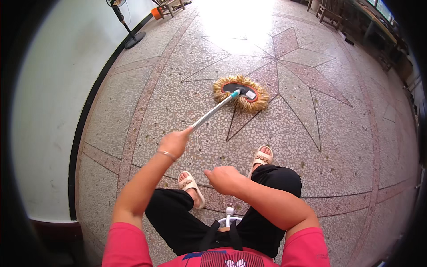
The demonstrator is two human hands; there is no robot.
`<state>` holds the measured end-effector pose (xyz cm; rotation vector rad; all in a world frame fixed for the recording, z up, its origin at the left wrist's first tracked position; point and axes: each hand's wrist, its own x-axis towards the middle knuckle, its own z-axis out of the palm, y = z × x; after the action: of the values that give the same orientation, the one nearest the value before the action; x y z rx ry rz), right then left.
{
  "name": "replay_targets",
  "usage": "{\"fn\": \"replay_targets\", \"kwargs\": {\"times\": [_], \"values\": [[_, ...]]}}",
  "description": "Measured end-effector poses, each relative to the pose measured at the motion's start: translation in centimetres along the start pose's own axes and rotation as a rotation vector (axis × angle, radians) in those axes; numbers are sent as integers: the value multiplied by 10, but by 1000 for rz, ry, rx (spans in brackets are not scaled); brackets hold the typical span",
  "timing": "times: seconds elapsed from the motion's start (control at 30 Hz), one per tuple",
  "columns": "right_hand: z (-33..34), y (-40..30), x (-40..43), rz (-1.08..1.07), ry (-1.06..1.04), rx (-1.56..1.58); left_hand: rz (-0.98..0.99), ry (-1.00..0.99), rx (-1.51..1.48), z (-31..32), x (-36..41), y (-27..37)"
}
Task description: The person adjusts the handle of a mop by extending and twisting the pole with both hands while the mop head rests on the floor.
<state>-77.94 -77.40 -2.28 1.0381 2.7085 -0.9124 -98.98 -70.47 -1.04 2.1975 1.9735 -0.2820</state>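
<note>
My left hand [174, 144], with a bracelet at the wrist, grips the silver metal handle [210, 114] of a mop. The handle slants away to the upper right and meets the head at a teal collar. The oval mop head [241, 94], with yellow-brown fringe around a dark, red-rimmed plate, lies on the terrazzo floor. No handle shows beyond my left hand. My right hand [224, 179] is curled closed above the floor, apart from the mop, with nothing visible in it. Its palm side is hidden.
A standing fan [134, 40] is by the left wall, near an orange bin [155, 13] and a wooden stool [166, 9]. Wooden chairs [330, 14] and tables line the right side. My sandalled feet [263, 156] are below the mop head. Bright glare covers the far floor.
</note>
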Motion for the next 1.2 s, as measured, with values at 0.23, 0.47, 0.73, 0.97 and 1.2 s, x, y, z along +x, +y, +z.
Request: {"fn": "replay_targets", "kwargs": {"times": [0.23,0.47,0.73,0.97,1.2], "values": [[-22,-26,-15,-89,-67,90,-291,-121,-186,-23,-191,-97],[-13,-46,1,-173,-233,24,-465,-105,-258,-29,-246,-123],[-1,-38,24,-144,-217,-15,-505,-10,-182,23,-149,-155],[-17,-43,9,-184,-166,24,-637,-107,-310,27,-292,-130],[-26,-54,9,-397,-181,53,-826,-154,-342,13,-356,-104]]}}
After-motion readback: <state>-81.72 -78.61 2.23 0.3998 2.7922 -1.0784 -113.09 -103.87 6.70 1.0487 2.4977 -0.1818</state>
